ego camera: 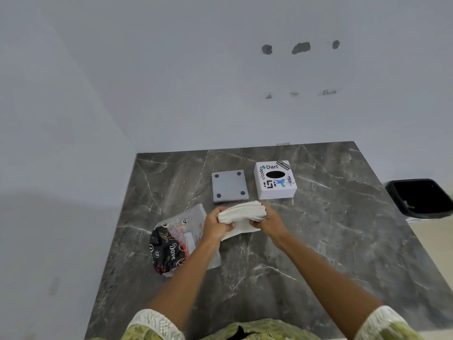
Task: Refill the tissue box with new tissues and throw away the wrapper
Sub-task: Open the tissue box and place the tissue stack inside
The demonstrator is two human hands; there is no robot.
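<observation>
A thick stack of white tissues (242,212) is held just above the dark marble table (331,241), bent into an arch. My left hand (215,224) grips its left end and my right hand (268,223) grips its right end. One loose sheet hangs under the stack. The white tissue box (274,180), covered in stickers and with a black oval opening on top, stands behind my hands to the right. Its grey base plate (229,186) lies flat to the left of the box. The black patterned wrapper (171,244) lies on the table left of my left forearm.
A black bin (421,197) stands on the floor past the table's right edge. White walls close off the back and the left side. The table's near edge is by my body.
</observation>
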